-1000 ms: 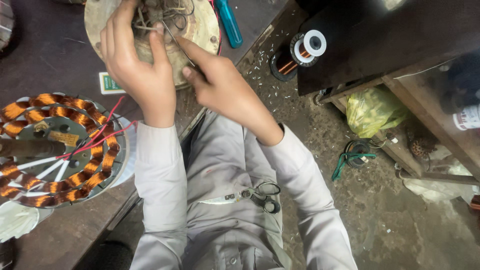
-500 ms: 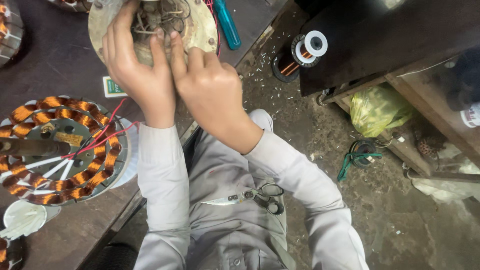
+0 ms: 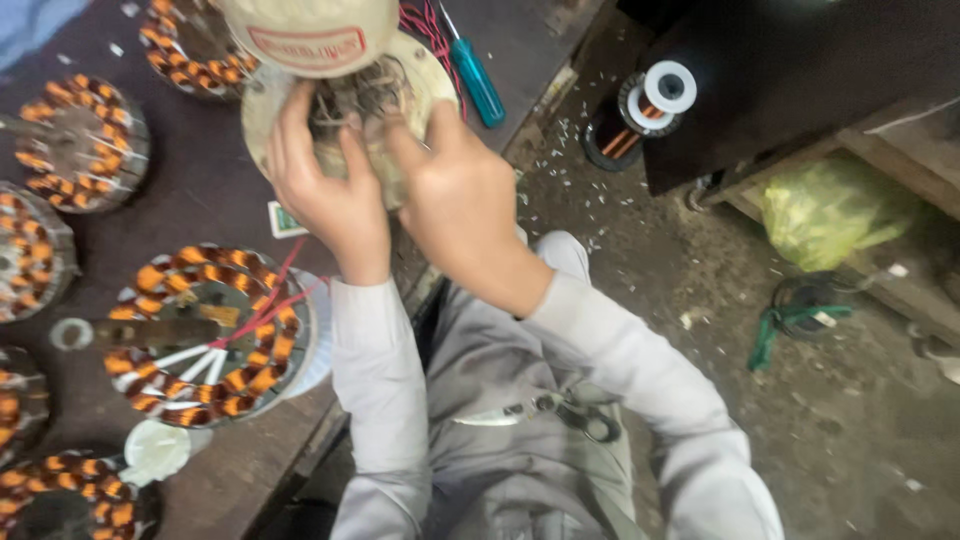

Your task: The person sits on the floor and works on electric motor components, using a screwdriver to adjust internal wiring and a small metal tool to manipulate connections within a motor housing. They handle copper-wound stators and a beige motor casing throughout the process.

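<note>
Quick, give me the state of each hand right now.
Left hand: gripping the round cream motor housing.
Right hand: fingers on the same housing's wiring.

A motor-repair workshop is shown: copper-wound stators [image 3: 205,335] are spread over a dark workbench [image 3: 200,190], a screwdriver [image 3: 475,75] lies on it, and a wire spool [image 3: 640,110] stands on the littered floor beside it.

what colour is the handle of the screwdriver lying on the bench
Blue-teal, the plastic handle of the screwdriver, clearest in the head view.

A round cream fan-motor housing [image 3: 300,40] sits near the bench's far edge; its open face shows tangled wires [image 3: 350,100]; both hands grip it.
</note>
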A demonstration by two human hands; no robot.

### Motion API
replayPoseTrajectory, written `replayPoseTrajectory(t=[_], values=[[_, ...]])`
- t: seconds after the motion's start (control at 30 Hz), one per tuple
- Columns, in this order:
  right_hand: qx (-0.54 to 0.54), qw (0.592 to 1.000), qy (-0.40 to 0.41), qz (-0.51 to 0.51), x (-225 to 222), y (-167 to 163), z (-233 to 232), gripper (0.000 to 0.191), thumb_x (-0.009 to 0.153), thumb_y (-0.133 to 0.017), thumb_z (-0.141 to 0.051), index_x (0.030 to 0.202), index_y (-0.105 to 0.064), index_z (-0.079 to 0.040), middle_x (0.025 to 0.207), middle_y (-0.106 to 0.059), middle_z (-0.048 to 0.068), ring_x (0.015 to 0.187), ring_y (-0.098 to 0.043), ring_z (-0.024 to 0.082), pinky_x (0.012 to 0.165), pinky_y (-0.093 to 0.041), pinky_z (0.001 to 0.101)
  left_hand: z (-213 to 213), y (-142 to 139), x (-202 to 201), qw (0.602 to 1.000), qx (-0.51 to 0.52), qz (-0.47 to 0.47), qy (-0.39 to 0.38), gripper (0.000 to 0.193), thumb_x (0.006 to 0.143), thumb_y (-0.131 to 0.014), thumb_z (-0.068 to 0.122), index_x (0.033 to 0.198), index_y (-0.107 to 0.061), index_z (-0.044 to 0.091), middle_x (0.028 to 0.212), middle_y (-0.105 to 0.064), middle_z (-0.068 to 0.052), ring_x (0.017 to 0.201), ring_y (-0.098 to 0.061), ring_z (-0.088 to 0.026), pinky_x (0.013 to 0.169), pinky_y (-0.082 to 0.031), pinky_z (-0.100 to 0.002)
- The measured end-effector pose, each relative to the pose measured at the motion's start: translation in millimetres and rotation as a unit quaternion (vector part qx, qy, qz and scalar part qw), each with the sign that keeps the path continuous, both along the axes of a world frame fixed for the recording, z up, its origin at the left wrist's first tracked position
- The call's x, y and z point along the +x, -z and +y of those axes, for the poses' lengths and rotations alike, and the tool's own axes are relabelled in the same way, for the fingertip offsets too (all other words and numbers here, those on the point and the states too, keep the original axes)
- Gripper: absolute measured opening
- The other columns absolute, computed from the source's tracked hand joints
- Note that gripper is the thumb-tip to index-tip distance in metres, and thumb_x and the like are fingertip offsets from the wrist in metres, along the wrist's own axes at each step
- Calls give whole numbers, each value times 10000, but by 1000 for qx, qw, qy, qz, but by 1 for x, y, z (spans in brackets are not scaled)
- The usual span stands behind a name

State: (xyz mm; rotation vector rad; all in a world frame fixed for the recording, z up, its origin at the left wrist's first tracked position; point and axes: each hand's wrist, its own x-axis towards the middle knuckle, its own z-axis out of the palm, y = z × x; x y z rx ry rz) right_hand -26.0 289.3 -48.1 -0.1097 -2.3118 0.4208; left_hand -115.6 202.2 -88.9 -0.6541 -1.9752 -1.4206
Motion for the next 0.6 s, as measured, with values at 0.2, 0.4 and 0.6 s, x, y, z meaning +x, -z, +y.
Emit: replayPoseTrajectory(t=[0.2, 0.4, 0.6], values=[[-45, 998, 34, -39, 14, -9, -21, 454, 836, -678, -11, 1284, -611, 7, 1032, -577, 169, 904, -653, 345, 764, -536, 421, -1, 1, 1, 1000, -2, 0, 11, 436, 959, -756, 44, 1379, -637, 57, 1354, -677, -124, 1278, -624, -354, 1133, -451, -448], [-596, 770, -209, -92, 7, 11, 18, 418, 1012, -611, -12, 1426, -559, 10, 980, -599, 55, 709, -604, 155, 589, -482, 304, -1, -1, 6, 1000, -8, 6, 9, 403, 988, -752, 50, 1375, -638, 70, 1368, -677, -103, 1225, -624, -315, 1079, -443, -410], [-643, 733, -193, -110, -5, 8, 17, 453, 1015, -576, -46, 1466, -556, -15, 820, -574, 56, 554, -460, 96, 453, -360, 246, -1, 0, 4, 1000, 2, 1, 23, 384, 971, -730, 23, 1345, -655, 63, 1336, -681, -94, 1243, -625, -304, 1096, -454, -402]])
